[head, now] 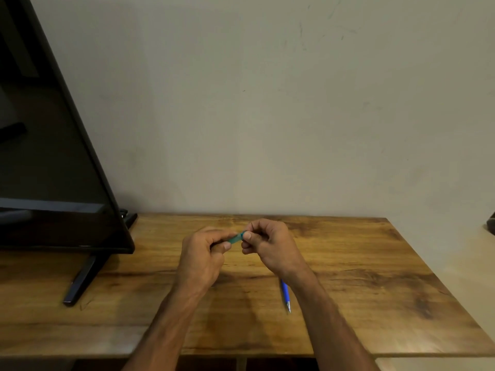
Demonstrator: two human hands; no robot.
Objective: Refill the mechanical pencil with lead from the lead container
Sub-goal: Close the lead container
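A small teal lead container [236, 238] is held above the middle of the wooden table [375, 277]. My left hand [205, 253] grips its body, with most of it hidden in the fingers. My right hand [270, 243] pinches its right end, thumb and forefinger on the cap. The blue mechanical pencil [285, 294] lies on the table under my right wrist, its metal tip pointing toward me; its upper part is hidden by the wrist.
A black television [53, 156] on a slanted foot [83, 279] fills the left side of the table. A plain wall rises just behind the table. The table's front edge runs near the bottom, its right edge slants outward.
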